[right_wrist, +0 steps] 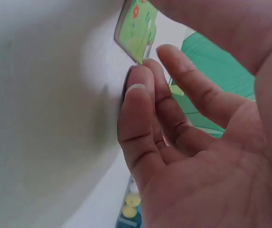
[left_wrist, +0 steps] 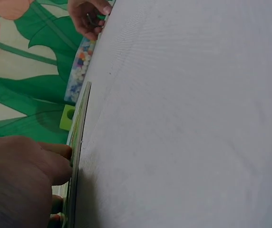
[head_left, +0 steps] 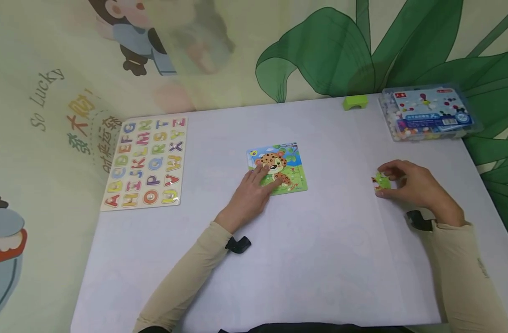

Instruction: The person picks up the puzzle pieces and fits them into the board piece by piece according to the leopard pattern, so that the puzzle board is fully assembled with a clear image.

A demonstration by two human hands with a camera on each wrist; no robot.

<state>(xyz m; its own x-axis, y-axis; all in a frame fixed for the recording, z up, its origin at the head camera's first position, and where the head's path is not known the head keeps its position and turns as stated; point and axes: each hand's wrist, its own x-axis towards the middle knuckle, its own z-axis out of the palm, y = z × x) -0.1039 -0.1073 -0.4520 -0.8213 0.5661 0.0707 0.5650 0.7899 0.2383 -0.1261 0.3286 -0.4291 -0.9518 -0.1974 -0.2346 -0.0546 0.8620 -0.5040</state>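
A small square picture puzzle with a spotted leopard cub on green and blue lies mid-table. My left hand rests on its lower left part, fingers spread and covering some of the picture. In the left wrist view the puzzle shows edge-on as a thin board beside the fingers. Off to the right, my right hand pinches a small green puzzle piece with red marks between thumb and fingers, close to the tabletop. The right wrist view shows part of this piece, its green face with a red flower.
An alphabet board with colourful letters lies on the left of the white table. At the back right are a green arch block and a clear plastic box of small coloured parts. Behind the table is a painted wall.
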